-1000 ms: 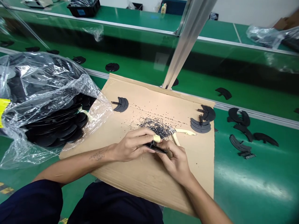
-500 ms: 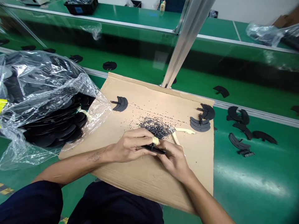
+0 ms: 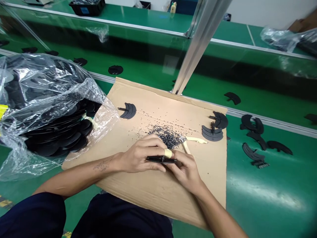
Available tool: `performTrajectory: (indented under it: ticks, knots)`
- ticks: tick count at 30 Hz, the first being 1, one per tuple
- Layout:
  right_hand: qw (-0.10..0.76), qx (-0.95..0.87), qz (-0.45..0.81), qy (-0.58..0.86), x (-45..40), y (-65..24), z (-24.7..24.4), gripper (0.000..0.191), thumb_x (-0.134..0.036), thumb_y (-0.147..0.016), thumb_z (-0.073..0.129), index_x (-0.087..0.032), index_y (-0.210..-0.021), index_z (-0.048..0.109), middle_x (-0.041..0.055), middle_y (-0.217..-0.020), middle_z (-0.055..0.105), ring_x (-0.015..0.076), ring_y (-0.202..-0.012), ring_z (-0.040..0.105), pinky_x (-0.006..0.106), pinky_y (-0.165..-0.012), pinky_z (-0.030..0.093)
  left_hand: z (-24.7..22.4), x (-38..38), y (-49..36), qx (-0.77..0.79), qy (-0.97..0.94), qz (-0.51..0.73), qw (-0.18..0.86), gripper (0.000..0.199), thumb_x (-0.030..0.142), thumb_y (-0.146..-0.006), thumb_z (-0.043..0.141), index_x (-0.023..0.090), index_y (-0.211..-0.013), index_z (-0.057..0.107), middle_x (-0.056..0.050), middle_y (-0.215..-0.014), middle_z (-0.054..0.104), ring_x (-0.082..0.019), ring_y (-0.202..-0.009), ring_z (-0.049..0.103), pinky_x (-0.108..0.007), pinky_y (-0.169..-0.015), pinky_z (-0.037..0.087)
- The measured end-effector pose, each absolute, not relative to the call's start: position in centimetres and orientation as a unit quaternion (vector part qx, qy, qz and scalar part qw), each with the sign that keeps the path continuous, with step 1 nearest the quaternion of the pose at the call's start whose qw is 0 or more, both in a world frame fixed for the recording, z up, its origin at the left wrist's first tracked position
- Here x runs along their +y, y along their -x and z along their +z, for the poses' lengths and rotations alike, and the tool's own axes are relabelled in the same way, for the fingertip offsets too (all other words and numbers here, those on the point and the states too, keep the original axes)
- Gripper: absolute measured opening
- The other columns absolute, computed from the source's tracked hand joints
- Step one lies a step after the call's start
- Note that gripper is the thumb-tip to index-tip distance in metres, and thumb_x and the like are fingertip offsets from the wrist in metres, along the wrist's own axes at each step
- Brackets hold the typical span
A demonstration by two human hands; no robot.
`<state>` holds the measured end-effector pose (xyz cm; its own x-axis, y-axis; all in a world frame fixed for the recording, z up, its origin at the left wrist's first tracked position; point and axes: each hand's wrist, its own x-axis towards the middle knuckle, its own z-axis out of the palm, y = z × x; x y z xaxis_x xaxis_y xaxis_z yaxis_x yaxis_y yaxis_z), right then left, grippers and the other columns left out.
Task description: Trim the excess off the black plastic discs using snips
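Note:
Between my hands, above the cardboard sheet (image 3: 153, 191), is a thin black plastic part (image 3: 160, 160) seen nearly edge-on. My left hand (image 3: 141, 154) grips its left side, fingers above and thumb below. My right hand (image 3: 185, 168) pinches its right end. A pale yellow wrap (image 3: 168, 153) covers a fingertip where the hands meet. Just beyond the hands lies a pile of small black bits (image 3: 168, 135), with yellow-handled cutters (image 3: 185, 142) at its right. A curved black part (image 3: 128, 110) rests at the cardboard's upper left, and two more (image 3: 212, 133) overlap at its right.
A clear plastic bag (image 3: 49, 86) full of black discs (image 3: 59, 135) bulges at the left. Several black parts (image 3: 257, 138) lie on the green surface (image 3: 267, 191) at the right. A metal post (image 3: 198, 49) rises behind the cardboard, beside a glass panel.
The black part has turned to lie more level, and its edge now faces me more. The left fingers have shifted slightly around it. Both hands keep hold of it.

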<state>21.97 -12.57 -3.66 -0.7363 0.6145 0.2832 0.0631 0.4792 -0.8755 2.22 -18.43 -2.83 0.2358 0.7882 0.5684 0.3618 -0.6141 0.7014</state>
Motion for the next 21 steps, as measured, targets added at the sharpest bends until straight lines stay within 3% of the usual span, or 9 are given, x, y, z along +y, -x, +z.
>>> performTrajectory:
  ticks: [3,5,11,15,17,21]
  knots:
    - [0.333,-0.796,0.453,0.224,-12.4,-22.0,-3.4,0.006,-0.022,-0.094,0.064,-0.022,-0.095,0.069,0.0045,-0.090,0.072,0.0170,-0.080,0.067,0.031,-0.072,0.055,-3.2,-18.4,-2.2,0.403,-0.744,0.486,0.220,0.027,0.030,-0.097,0.062,0.018,-0.122,0.064,-0.007,-0.094,0.068,-0.017,-0.087,0.063,-0.032,-0.076,0.056]
    - [0.362,-0.790,0.436,0.236,-12.4,-22.0,-3.2,0.014,-0.020,-0.090,0.068,-0.023,-0.103,0.070,0.0069,-0.103,0.073,0.0198,-0.092,0.069,0.037,-0.081,0.057,-3.5,-18.5,-2.3,0.421,-0.737,0.488,0.203,0.027,0.025,-0.097,0.062,0.018,-0.123,0.062,-0.005,-0.091,0.066,-0.015,-0.081,0.062,-0.028,-0.070,0.055]
    - [0.364,-0.808,0.389,0.252,-11.5,-22.6,-2.8,0.013,-0.024,-0.092,0.067,-0.026,-0.105,0.070,0.0064,-0.106,0.071,0.0216,-0.097,0.069,0.041,-0.085,0.058,-3.7,-18.6,-2.3,0.451,-0.736,0.479,0.159,0.022,0.027,-0.094,0.066,0.015,-0.112,0.064,-0.004,-0.085,0.065,-0.014,-0.075,0.061,-0.026,-0.067,0.054]
    - [0.280,-0.872,0.222,0.335,-9.1,-24.3,-3.1,0.042,-0.043,-0.088,0.072,-0.027,-0.126,0.064,0.0126,-0.125,0.063,0.0328,-0.117,0.059,0.055,-0.095,0.052,-3.5,-18.3,-2.0,0.512,-0.688,0.480,0.187,0.016,0.029,-0.092,0.068,0.014,-0.098,0.065,-0.002,-0.080,0.066,-0.013,-0.071,0.060,-0.025,-0.065,0.052]
    - [0.208,-0.896,0.136,0.369,-8.0,-25.2,-3.6,0.055,-0.051,-0.083,0.074,-0.023,-0.130,0.062,0.0173,-0.125,0.060,0.0385,-0.116,0.056,0.059,-0.091,0.051,-3.5,-17.9,-1.8,0.536,-0.649,0.486,0.235,0.015,0.029,-0.091,0.069,0.014,-0.094,0.067,-0.003,-0.080,0.068,-0.013,-0.071,0.062,-0.025,-0.065,0.052]
    - [0.165,-0.909,0.098,0.369,-7.4,-26.2,-4.3,0.040,-0.048,-0.092,0.062,-0.020,-0.120,0.066,0.0153,-0.107,0.063,0.0333,-0.098,0.058,0.050,-0.080,0.052,-3.8,-17.4,-1.3,0.547,-0.582,0.499,0.337,0.017,0.029,-0.092,0.065,0.015,-0.099,0.069,-0.007,-0.094,0.073,-0.017,-0.087,0.069,-0.030,-0.077,0.057]
